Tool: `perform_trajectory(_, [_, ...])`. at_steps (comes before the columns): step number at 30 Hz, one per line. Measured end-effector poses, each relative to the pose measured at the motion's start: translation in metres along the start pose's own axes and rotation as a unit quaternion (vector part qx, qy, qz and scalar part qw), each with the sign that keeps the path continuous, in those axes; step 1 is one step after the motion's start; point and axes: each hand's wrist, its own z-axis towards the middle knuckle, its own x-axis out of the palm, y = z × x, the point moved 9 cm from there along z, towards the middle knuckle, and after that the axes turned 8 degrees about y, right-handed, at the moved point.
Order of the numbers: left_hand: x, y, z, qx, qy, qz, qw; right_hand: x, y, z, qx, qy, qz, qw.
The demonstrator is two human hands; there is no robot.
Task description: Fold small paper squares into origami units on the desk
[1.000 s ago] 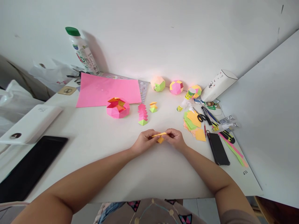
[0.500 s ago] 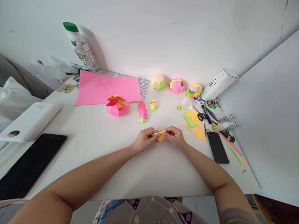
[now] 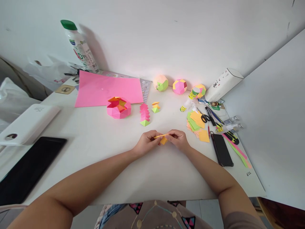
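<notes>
A small orange piece of folded paper (image 3: 163,140) is pinched between my two hands, low over the white table. My left hand (image 3: 149,142) grips its left end, and my right hand (image 3: 178,139) grips its right end, fingers closed on both sides. Part of the paper is hidden behind the fingers. Beyond my hands lie a row of pink folded paper pieces (image 3: 144,111) with a green one at the front, and a short stack of orange and green pieces (image 3: 155,107). A pink paper bowl shape (image 3: 118,111) with an orange inside sits farther left.
Three paper balls (image 3: 179,86) stand along the wall. To the right are square paper sheets (image 3: 195,122), scissors (image 3: 205,118), a glue bottle (image 3: 186,105) and a black phone (image 3: 222,149). Leftward are a pink sheet (image 3: 105,89), a white bottle (image 3: 82,49), a power bank (image 3: 28,124) and a black tablet (image 3: 30,165).
The view has shifted very slightly. Both hands keep hold of the orange paper in nearly the same place, with hardly any visible movement.
</notes>
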Motion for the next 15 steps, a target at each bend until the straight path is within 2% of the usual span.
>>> perform_trajectory(9, [-0.0014, -0.0018, -0.0016, -0.001, -0.006, -0.025, 1.0, 0.0005, 0.0057, -0.0007, -0.023, 0.005, -0.009, 1.0])
perform_trajectory(15, [-0.003, 0.0004, -0.0014, -0.01, -0.012, -0.074, 0.997, -0.003, 0.0003, -0.0017, -0.003, -0.021, 0.006, 1.0])
